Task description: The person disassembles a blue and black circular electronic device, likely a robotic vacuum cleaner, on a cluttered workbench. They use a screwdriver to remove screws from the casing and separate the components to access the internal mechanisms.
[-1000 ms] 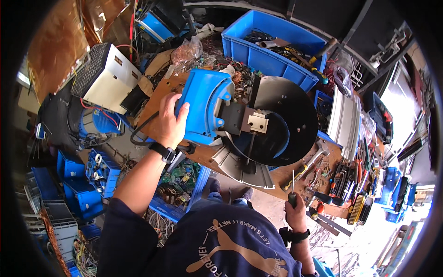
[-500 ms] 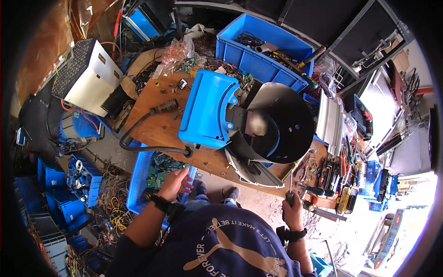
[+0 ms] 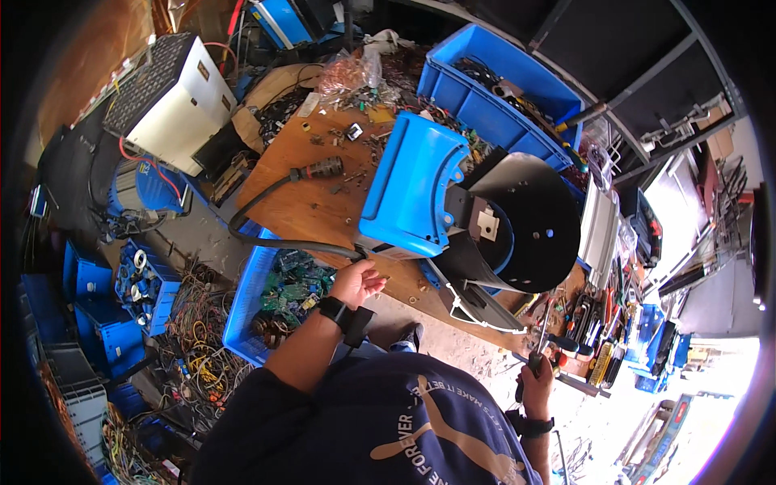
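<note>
My left hand [image 3: 358,283] is palm-up with slightly curled fingers, holding nothing. It hovers by the table's near edge, just below where a thick black cable [image 3: 299,245] meets a blue housing [image 3: 411,186]. A wide, open black cylinder [image 3: 548,218] joins the housing on its right; a pale plate with a hole [image 3: 487,224] shows inside. My right hand [image 3: 535,380] is wrapped around the dark handle of a screwdriver [image 3: 541,335], its shaft pointing up, off the table's right front corner. The cable's other end is a round black connector [image 3: 322,168] lying on the wooden table [image 3: 283,206].
Beneath the table's left edge sits a blue crate [image 3: 234,319] of green circuit boards. Hand tools [image 3: 586,315] crowd the right end. A large blue bin [image 3: 493,109] with cables stands behind. Tangled wires [image 3: 206,356] cover the floor at left, near smaller blue bins [image 3: 113,339].
The whole view has shifted. My left hand has risen from over the crate toward the cable and housing. My right hand, still gripping the screwdriver, appears slightly lower.
</note>
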A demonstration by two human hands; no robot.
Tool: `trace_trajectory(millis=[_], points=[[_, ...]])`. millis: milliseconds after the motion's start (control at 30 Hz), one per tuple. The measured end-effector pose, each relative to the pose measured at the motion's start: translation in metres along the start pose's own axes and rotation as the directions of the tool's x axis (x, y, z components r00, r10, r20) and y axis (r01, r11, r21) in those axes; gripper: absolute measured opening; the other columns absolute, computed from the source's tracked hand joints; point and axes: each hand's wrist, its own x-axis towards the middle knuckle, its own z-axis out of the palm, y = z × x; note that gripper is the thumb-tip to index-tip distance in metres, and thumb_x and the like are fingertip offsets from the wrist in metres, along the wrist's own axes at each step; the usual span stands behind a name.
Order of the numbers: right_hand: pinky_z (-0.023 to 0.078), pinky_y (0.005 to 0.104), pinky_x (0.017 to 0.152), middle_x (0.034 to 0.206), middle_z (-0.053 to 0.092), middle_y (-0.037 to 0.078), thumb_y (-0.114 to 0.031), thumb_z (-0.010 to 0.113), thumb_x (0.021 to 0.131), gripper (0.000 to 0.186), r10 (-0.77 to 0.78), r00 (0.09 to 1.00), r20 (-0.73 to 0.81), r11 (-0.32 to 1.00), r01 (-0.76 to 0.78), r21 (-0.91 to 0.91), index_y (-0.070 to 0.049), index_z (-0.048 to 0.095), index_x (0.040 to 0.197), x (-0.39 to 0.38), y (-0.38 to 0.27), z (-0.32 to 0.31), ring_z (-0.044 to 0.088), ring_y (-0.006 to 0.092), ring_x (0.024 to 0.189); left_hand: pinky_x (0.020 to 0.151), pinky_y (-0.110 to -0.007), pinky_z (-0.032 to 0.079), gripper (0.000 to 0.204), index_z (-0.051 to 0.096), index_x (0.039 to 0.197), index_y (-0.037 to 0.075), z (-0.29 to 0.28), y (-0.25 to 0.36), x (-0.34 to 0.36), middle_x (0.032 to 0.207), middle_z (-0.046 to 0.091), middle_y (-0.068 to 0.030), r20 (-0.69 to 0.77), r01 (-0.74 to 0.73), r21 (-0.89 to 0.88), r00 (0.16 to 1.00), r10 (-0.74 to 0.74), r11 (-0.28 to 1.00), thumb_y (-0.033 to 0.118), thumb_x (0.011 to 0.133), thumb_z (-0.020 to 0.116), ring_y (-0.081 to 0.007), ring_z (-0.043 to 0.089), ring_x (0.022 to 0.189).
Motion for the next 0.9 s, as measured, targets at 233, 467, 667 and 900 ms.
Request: trace_trajectory(millis=[233,467,667,900], points=[[0.046,0.0247,0.056,0.081,0.058,0.002,0.000,0.057,0.087,0.028,-0.004,1.000,0.004,1.000,0.004,-0.007,-0.001,0.054,0.115,0.004,-0.013,0.002,0.056,0.0098,0.064,0.084,-0.042,0.053,0.014,0.061,0.088,0.004,0.005,0.006,0.012,0.086,0.062,-0.0098,0.025,-0.072,-0.050,0.997,0.073,0.996,0.013,0.085,0.071,-0.0285,0.065,0.084],[0.048,0.0258,0.058,0.084,0.060,0.004,-0.002,0.060,0.086,0.032,-0.018,1.000,-0.011,0.996,0.017,-0.091,0.000,0.055,0.118,0.009,-0.018,0.000,0.057,0.0111,0.066,0.067,-0.037,0.050,0.012,0.061,0.086,0.010,0.002,0.023,0.022,0.077,0.059,-0.0055,-0.041,-0.079,0.029,0.996,0.080,0.996,0.011,0.082,0.073,-0.0228,0.062,0.069],[0.047,0.0252,0.055,0.083,0.059,0.003,-0.002,0.060,0.086,0.033,-0.043,0.999,0.019,0.994,0.045,-0.099,0.000,0.055,0.118,0.016,-0.014,0.003,0.057,0.0103,0.065,0.061,-0.039,0.049,0.016,0.060,0.089,0.008,-0.002,0.058,0.035,0.078,0.054,-0.0064,-0.066,-0.088,0.126,0.993,0.097,0.988,0.013,0.081,0.073,-0.0226,0.060,0.062],[0.046,0.0242,0.056,0.082,0.059,0.003,-0.004,0.061,0.085,0.037,-0.031,0.999,-0.017,0.999,0.032,0.040,0.001,0.054,0.121,0.016,-0.001,0.015,0.056,0.0091,0.064,0.052,-0.038,0.049,0.013,0.061,0.092,0.008,-0.007,0.099,0.070,0.072,0.059,-0.0073,0.000,-0.079,0.304,0.997,0.083,0.949,0.017,0.084,0.067,-0.0210,0.059,0.057]])
